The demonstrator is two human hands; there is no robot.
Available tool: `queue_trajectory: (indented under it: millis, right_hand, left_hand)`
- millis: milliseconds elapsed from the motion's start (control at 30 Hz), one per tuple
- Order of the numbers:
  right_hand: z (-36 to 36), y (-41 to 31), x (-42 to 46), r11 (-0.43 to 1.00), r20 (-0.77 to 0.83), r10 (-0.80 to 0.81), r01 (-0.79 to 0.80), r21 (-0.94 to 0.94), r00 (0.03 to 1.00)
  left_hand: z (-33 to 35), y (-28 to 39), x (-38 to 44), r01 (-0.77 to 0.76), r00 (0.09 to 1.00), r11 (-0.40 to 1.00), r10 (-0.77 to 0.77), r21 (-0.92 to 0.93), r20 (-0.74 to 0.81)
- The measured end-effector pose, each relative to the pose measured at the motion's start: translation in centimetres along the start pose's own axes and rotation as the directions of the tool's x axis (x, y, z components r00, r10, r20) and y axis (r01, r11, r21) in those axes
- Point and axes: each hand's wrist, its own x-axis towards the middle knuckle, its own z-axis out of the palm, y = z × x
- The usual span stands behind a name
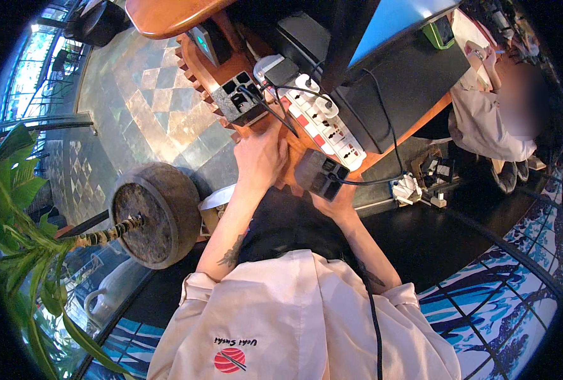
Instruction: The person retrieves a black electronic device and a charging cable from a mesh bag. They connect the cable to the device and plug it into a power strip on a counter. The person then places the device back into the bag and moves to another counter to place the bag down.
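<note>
My right hand (334,204) grips the near end of a dark box (310,172) with several square openings in its top. A black cable (374,182) runs from that box off to the right. My left hand (261,154) is over the edge of the wooden counter (295,149), close to a second dark box (233,102) with similar openings and black cables. Its fingers are partly hidden, so whether they hold anything is unclear. Between and beyond my hands lies a white power strip (331,130) with red switches and white plugs (328,105) in its far sockets.
A screen (395,23) and a green-framed device (439,34) stand on the black counter surface (405,90). Another person (481,118) sits at right. A potted plant (160,216) stands at left. White items (406,187) lie low to the right.
</note>
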Motion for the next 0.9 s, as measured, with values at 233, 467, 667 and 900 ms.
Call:
queue_trajectory:
  millis: [233, 467, 667, 900]
  right_hand:
    - [0.2, 0.2, -0.1, 0.997, -0.025, -0.042, 0.04, -0.072, 0.999]
    - [0.1, -0.2, -0.7, 0.999, 0.026, 0.027, -0.028, 0.036, 0.999]
    - [1.2, 0.8, -1.5, 0.985, -0.02, 0.086, -0.082, 0.15, 0.996]
    - [1.3, 1.8, -1.6, 0.987, -0.035, -0.119, 0.115, -0.11, 0.992]
  left_hand:
    - [-0.7, -0.4, 0.9, 0.002, 1.0, 0.996, -0.001, -0.089, 0.004]
    - [0.2, -1.1, 0.5, -0.072, 0.997, 0.995, 0.069, -0.071, -0.042]
    - [0.4, -0.6, 0.5, -0.072, 0.99, 0.996, 0.065, -0.053, -0.123]
    - [1.5, -1.9, 0.2, -0.108, 0.969, 0.994, 0.103, -0.013, -0.225]
